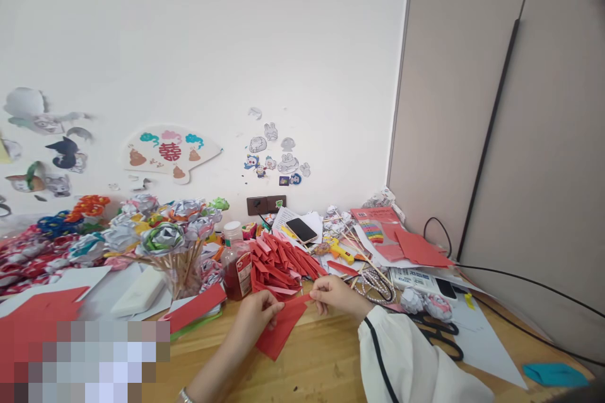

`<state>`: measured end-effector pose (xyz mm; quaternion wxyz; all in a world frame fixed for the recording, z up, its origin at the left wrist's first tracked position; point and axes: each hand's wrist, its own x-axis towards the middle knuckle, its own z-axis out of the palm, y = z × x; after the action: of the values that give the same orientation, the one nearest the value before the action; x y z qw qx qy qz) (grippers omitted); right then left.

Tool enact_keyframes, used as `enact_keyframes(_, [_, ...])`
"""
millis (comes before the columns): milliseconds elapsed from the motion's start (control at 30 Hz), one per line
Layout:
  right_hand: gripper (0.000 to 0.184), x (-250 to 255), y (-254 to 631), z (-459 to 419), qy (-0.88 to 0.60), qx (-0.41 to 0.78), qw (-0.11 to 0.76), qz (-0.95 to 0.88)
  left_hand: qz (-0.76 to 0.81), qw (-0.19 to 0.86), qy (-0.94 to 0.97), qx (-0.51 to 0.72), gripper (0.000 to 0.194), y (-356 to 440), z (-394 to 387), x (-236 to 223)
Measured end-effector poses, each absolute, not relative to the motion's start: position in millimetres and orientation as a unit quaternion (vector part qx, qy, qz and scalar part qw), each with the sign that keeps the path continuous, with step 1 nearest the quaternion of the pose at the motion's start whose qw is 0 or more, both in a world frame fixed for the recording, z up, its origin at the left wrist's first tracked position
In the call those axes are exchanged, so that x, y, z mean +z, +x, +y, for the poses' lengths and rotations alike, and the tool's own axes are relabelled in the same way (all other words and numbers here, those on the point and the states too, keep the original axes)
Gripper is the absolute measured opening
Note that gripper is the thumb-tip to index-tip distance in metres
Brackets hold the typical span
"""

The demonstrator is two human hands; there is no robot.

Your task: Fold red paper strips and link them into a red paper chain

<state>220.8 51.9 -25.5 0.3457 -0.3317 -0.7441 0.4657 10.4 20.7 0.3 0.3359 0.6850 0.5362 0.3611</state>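
Note:
A sheet of red paper (280,332) is stretched between my two hands, low over the wooden table (321,365). Along its top edge runs a narrow strip that looks folded. My left hand (259,318) pinches the left end of that edge between thumb and fingers. At the right end, my right hand (338,296) grips the same edge, its fingers curled. Right behind the hands lies a heap of folded red paper strips (276,258). A bottle of reddish liquid (232,271) stands left of the heap.
Paper flowers on sticks (163,239) fill a cup at left, near a white case (139,291). Behind lie a phone (301,230) and a yellow glue gun (341,252). Black scissors (442,334) lie beside my right sleeve. A cable (529,286) crosses the right side.

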Motion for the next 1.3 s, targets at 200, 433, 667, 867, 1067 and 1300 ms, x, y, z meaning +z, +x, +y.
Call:
enact_keyframes(200, [0.033, -23.8, 222.0, 50.1, -0.338, 0.44, 0.351, -0.754, 0.538, 0.33, 0.687, 0.36, 0.027, 8.3, 22.4, -2.0])
enact_keyframes(433, [0.038, -15.7, 234.3, 59.0, -0.454, 0.312, 0.509, -0.662, 0.559, 0.129, 0.742, 0.347, 0.027, -4.0, 23.6, 2.5])
enact_keyframes(667, [0.031, -24.4, 231.1, 58.9, -0.579, 0.097, 0.379, -0.715, 0.531, 0.087, 0.814, 0.219, 0.039, 8.3, 3.6, -3.3])
enact_keyframes(867, [0.028, -21.3, 217.4, 47.1, -0.58, 0.057, 0.334, -0.741, 0.53, 0.096, 0.813, 0.221, 0.037, 12.2, 7.9, -15.7])
enact_keyframes(1067, [0.022, -34.8, 201.7, 38.0, -0.517, 0.082, 0.28, -0.805, 0.509, 0.104, 0.821, 0.236, 0.043, 13.3, 10.8, -22.0])
enact_keyframes(1300, [0.023, -42.7, 199.3, 39.5, -0.532, 0.135, 0.248, -0.799, 0.495, 0.093, 0.832, 0.234, 0.042, 14.6, 9.4, -22.9])
